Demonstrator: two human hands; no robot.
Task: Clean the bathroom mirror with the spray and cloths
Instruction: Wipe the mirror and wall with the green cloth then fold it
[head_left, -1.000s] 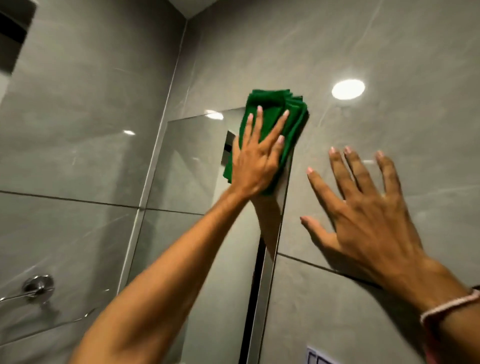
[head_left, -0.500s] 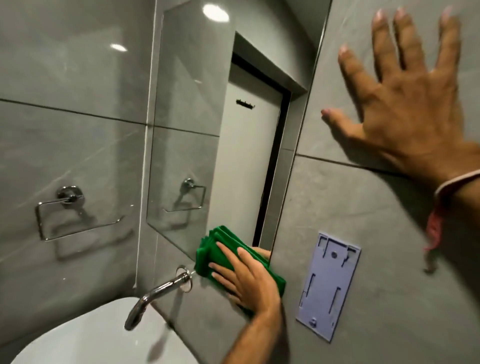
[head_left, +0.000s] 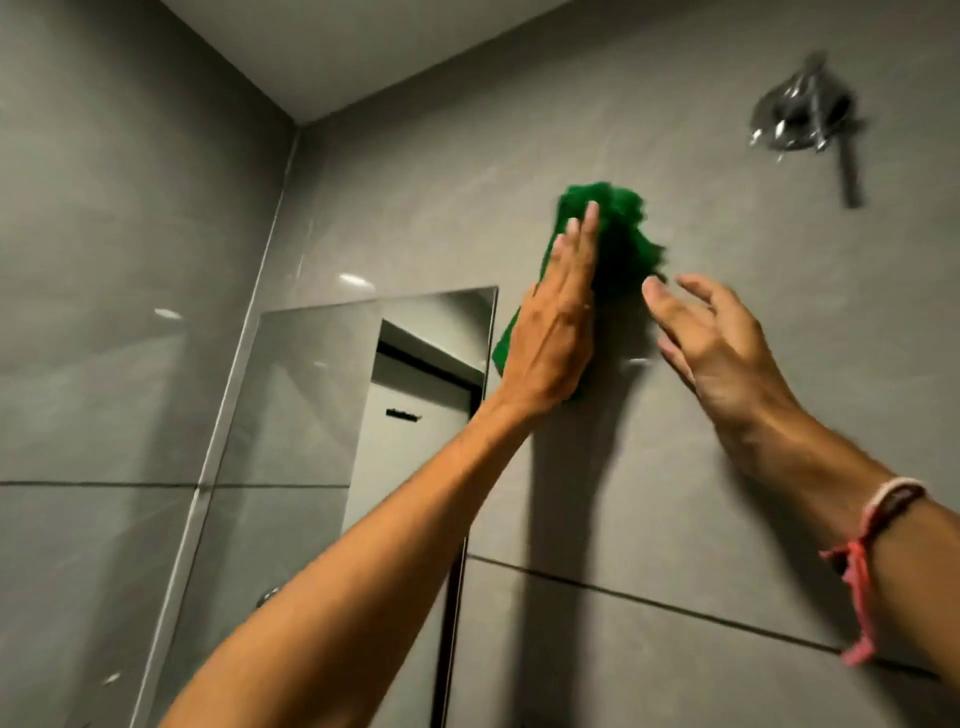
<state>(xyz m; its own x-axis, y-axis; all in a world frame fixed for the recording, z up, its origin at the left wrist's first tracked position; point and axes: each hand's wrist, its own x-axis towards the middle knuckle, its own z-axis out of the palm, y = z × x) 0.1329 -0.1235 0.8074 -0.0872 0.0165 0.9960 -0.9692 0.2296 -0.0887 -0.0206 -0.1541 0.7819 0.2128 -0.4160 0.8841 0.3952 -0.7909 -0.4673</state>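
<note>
since half a second ago the left hand has gone from the bottom edge of the mirror, down by the tap, to the grey wall tile above and to the right of the mirror's top right corner, and the view has swung upward with it; the right hand, which was spread flat against the wall, now sits lower and nearer the left one

left hand lies flat with fingers straight and together, pointing to about 12 o'clock, pressing the green cloth against the tile; the cloth is pinned under the palm rather than clutched, its blurred top bunching out past the fingertips toward 1 o'clock and a corner showing at 7 o'clock beside the mirror's edge

right hand is released, holding nothing, fingers loosely curled and a little apart, just beside the cloth at its 4 o'clock; whether it touches the wall i cannot tell

a wristband with a pink cord circles the right wrist

at 2 o'clock, well apart from the hands, a blurred chrome fitting juts from the wall
</note>
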